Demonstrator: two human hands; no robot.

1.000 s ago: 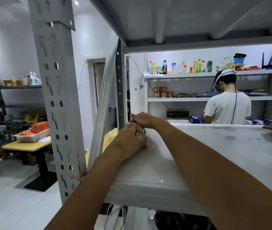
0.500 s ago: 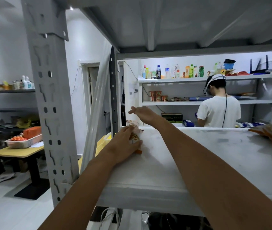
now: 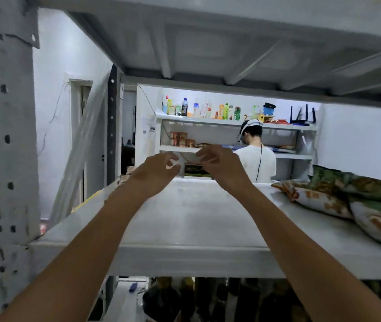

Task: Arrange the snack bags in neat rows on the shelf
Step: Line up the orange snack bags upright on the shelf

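- Small snack bag (image 3: pixel 125 175) has been released and left at the shelf's (image 3: pixel 196 228) far-left corner, just beyond the left grip (image 3: pixel 157 173).
- Left grip and right grip (image 3: pixel 222 166) raised clear, fingers loosely curled, nothing held.
- Piled snack bags (image 3: pixel 347 194) well right of the right grip, likely to be fetched next.

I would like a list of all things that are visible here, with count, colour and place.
shelf: one, pale grey, in front
snack bags: at least three, green, orange and white, shelf's right end
post: one, grey, perforated, left
bottles: many, mixed colours, row in the background
person: one, white shirt, back turned, below the bottles
left hand: one, above the shelf, fingers loosely curled, holding nothing
right hand: one, beside it, likewise holding nothing
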